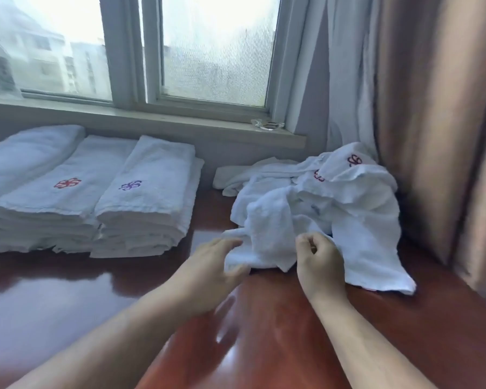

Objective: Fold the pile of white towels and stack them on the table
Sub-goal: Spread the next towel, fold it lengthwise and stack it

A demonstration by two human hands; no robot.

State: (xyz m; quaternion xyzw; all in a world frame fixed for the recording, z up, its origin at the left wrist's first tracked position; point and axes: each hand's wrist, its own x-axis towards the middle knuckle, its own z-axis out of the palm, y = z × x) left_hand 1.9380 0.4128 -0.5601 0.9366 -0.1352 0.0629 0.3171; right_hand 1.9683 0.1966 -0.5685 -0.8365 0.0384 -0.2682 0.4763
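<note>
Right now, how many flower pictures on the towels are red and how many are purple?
Red flowers: 3 (one on the middle folded stack, two on the messy pile)
Purple flowers: 1 (on the right folded stack)
Total: 4 that show; more may be hidden in the folds.

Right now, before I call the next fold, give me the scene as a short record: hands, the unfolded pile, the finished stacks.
left hand: on the near edge of the loose towel, blurred, grip unclear
right hand: fingers curled, pinching the towel's edge
loose towel: crumpled, front of the pile
unfolded pile: heaped on the right side of the table, against the curtain
red-logo stack: folded, left of centre
purple-logo stack: folded, touching the red-logo stack
third stack: far left, partly cut off
</note>
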